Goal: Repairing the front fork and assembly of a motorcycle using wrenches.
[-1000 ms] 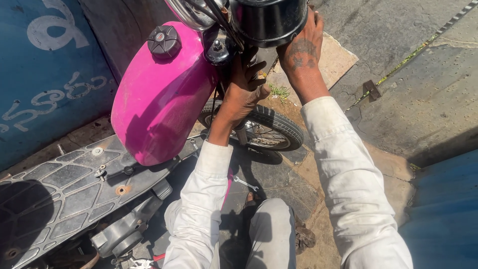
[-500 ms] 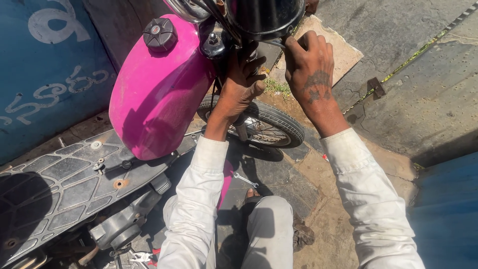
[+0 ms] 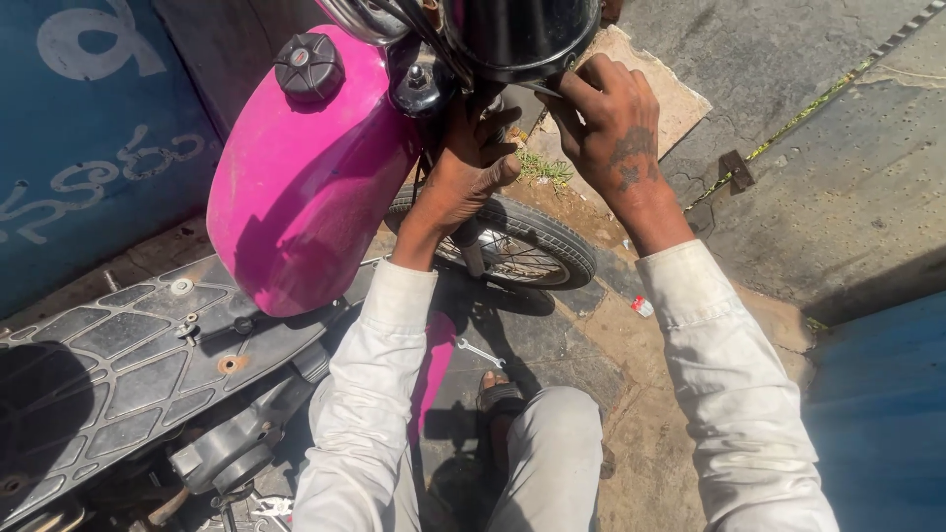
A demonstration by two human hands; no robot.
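Nearest to the camera are the person's bent knees in grey trousers, and one foot in a sandal (image 3: pixel 500 392) on the dark ground. A small silver wrench (image 3: pixel 480 352) lies on the ground just before this foot. To the left lies the bare seat base (image 3: pixel 128 365) of a motorcycle, grey plastic with a net pattern.

Further on, two white sleeves go up to the front of the machine. The left hand (image 3: pixel 463 172) is under the black headlamp shell (image 3: pixel 517 34), beside the pink fuel tank (image 3: pixel 305 167); its fingers are bent, but I cannot tell if they close on something, because the parts hide them. The right hand (image 3: pixel 606 123) is curled at the lower edge of the headlamp shell, and its fingertips are together on a thin metal piece there. Below both hands is the front tyre (image 3: pixel 537 241).

A small white and red container (image 3: pixel 642 306) lies on the ground near the right sleeve. On the far left stands a blue wall (image 3: pixel 69 187) with white painted letters. Behind the right hand a flat tan cardboard (image 3: pixel 670 94) lies on the concrete.
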